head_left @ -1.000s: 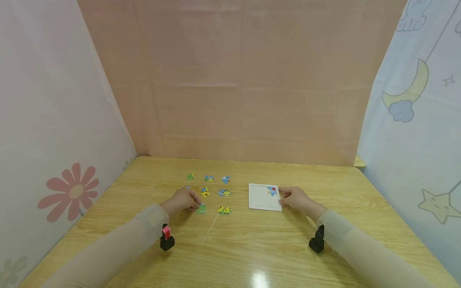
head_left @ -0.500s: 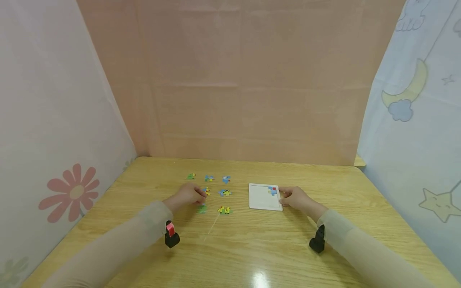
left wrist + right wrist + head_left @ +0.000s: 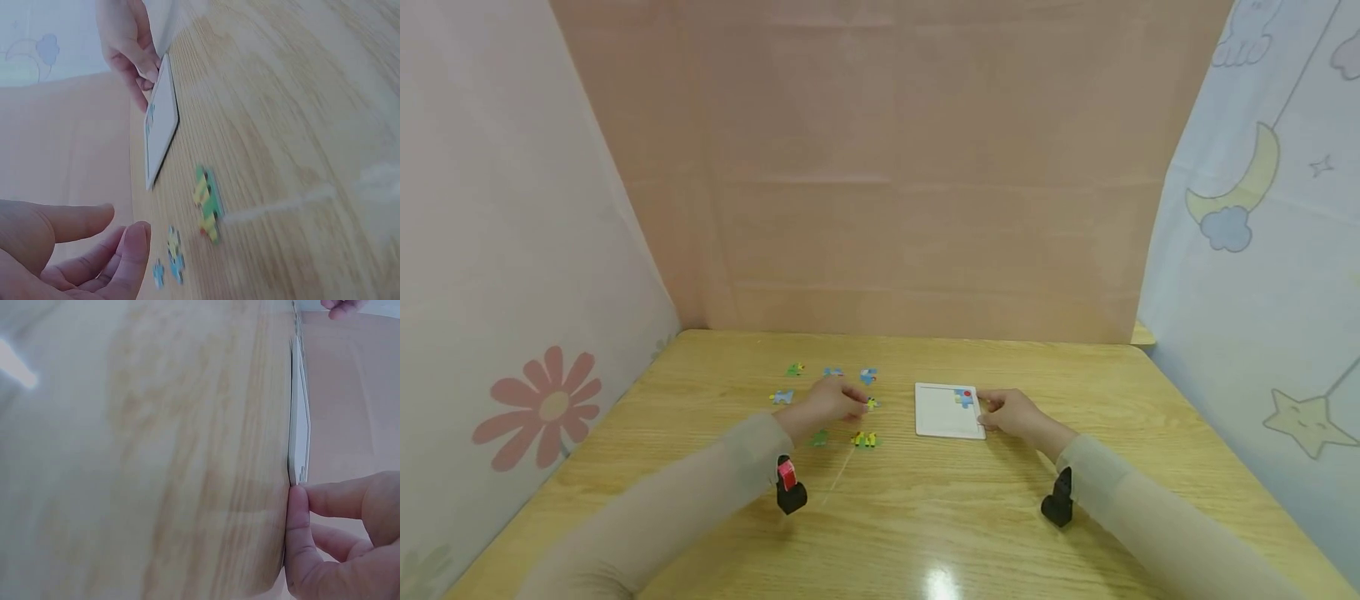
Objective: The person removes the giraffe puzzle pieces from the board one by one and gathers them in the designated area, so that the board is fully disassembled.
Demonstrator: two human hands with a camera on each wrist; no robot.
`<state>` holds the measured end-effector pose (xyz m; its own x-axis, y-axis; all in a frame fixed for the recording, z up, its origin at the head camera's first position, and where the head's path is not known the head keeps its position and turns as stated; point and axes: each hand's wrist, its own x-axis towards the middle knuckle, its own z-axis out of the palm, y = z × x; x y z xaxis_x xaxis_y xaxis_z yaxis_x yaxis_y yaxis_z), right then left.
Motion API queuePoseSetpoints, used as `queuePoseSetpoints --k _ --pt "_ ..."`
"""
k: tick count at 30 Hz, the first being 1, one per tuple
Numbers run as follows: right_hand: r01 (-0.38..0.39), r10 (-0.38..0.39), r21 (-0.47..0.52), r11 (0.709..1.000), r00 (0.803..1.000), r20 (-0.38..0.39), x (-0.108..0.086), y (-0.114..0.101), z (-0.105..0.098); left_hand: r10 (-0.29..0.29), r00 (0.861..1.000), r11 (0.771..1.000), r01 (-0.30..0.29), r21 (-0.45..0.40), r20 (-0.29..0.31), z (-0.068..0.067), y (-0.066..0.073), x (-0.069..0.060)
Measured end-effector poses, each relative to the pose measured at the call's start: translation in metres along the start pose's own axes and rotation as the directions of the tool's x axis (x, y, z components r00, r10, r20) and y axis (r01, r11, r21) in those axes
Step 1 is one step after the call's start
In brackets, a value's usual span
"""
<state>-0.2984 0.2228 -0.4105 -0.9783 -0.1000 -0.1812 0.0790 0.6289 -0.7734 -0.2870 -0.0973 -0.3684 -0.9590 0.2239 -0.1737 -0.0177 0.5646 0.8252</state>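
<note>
My left hand (image 3: 831, 400) hovers above the scattered jigsaw pieces. The left wrist view shows a gap between its thumb and fingers, with nothing held there. Just beyond the fingertips lies a blue-and-yellow piece (image 3: 872, 403), partly covered in the head view. Nearer me is a green-and-yellow piece (image 3: 864, 439), also plain in the left wrist view. At the right, my right hand (image 3: 1011, 412) grips the right edge of a white square puzzle tray (image 3: 942, 417) between thumb and fingers. One blue piece with a red spot (image 3: 964, 397) sits in the tray's upper right corner.
Around my left hand lie a blue piece (image 3: 782, 397), a green piece (image 3: 795, 369), another green piece (image 3: 820, 438) and a blue-and-white piece (image 3: 868, 376). The wooden table (image 3: 917, 517) ends at a pinkish backdrop (image 3: 895, 208), with printed cloth on both sides.
My left hand has moved right across the pieces, from beside the near green piece towards the blue-and-yellow one. It uncovers the blue piece at the left. My right hand stays on the tray.
</note>
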Motion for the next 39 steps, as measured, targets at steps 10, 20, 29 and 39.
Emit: queuePoseSetpoints --k 10,20,29,39 --pt "0.012 -0.012 -0.001 1.0 1.0 -0.002 -0.004 0.0 0.002 0.09 0.985 0.992 -0.076 -0.096 0.149 0.021 0.029 0.014" --pt "0.018 -0.018 -0.013 1.0 1.0 -0.004 -0.004 -0.002 0.0 0.065 0.976 0.964 -0.008 -0.265 0.207 0.045 0.047 0.036" --pt "0.032 -0.031 -0.009 0.999 0.999 0.009 -0.005 -0.006 0.002 -0.007 0.964 0.942 0.096 -0.322 0.267 0.062 0.048 0.059" --pt "0.043 -0.043 0.015 0.999 0.999 0.021 -0.004 -0.007 0.002 -0.105 0.945 0.864 0.241 -0.442 0.309 0.076 0.058 0.072"
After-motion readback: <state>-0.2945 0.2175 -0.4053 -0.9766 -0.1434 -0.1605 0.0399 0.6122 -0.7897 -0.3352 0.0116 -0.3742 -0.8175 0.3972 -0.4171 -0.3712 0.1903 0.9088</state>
